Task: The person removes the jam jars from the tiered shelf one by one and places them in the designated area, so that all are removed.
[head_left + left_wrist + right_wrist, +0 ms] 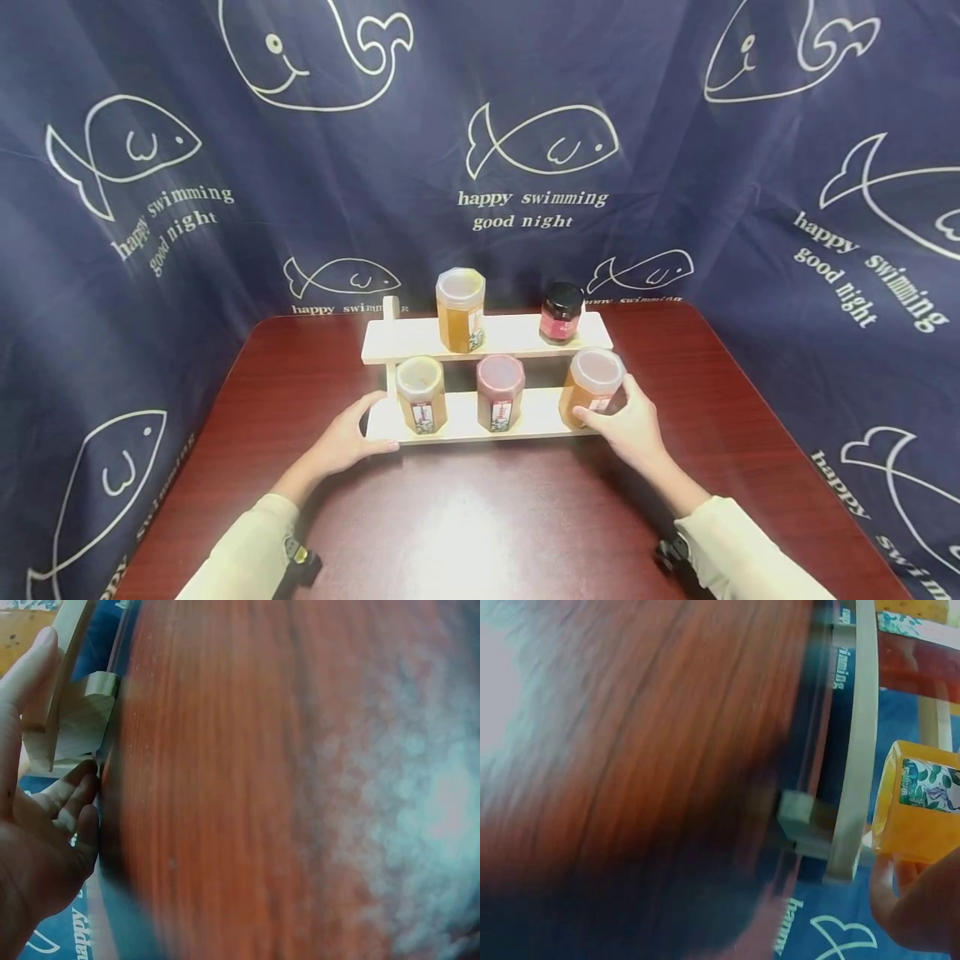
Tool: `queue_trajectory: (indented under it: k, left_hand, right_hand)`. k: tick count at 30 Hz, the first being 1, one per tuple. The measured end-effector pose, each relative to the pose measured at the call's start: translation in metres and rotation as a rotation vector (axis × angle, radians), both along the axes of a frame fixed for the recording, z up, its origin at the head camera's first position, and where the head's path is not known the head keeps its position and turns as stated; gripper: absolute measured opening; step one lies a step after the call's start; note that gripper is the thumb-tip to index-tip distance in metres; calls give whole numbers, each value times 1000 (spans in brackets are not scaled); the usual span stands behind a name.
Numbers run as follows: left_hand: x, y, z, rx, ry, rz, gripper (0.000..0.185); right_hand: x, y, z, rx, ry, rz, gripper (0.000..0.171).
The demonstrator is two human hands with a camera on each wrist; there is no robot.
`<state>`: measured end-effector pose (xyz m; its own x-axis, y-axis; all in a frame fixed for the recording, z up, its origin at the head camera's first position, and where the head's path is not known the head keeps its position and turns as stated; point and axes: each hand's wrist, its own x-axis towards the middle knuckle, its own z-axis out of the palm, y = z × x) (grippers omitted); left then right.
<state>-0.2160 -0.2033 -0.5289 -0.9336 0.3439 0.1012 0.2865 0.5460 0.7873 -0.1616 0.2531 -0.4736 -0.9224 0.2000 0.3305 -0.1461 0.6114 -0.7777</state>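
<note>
A two-tier wooden display shelf (457,429) stands on the table. My left hand (348,435) holds the left end of its lower board, thumb along the front edge and fingers around the far side. In the left wrist view, that thumb (34,671) lies against the board. With my right hand (633,421) I grip an amber honey jar (581,400) with a pale lid, at the lower board's right end. The jar leans slightly; in the right wrist view, its base (889,795) shows apart from the board (859,742).
On the lower board stand a pale-lidded jar (422,400) and a pink-lidded jar (500,396). The upper board (510,333) bears an amber jar (460,317) and a small black-lidded jar (561,315). Behind the table (465,508) hangs a blue fish-print curtain (540,50).
</note>
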Motion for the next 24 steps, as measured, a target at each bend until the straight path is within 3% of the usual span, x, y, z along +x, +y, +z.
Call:
queue_trajectory:
  k: [16,20,24]
  left_hand:
    - [-1,-2,-1,-17,6,-14,92]
    - [-1,-1,-2,-17,-21,-10,93]
    - [-3,0,0,-28,-21,-9,93]
  right_hand:
    - [0,56,2,62,3,-155,65]
    - [-11,70,0,75,-2,-157,65]
    - [-35,84,1,67,-25,-126,66]
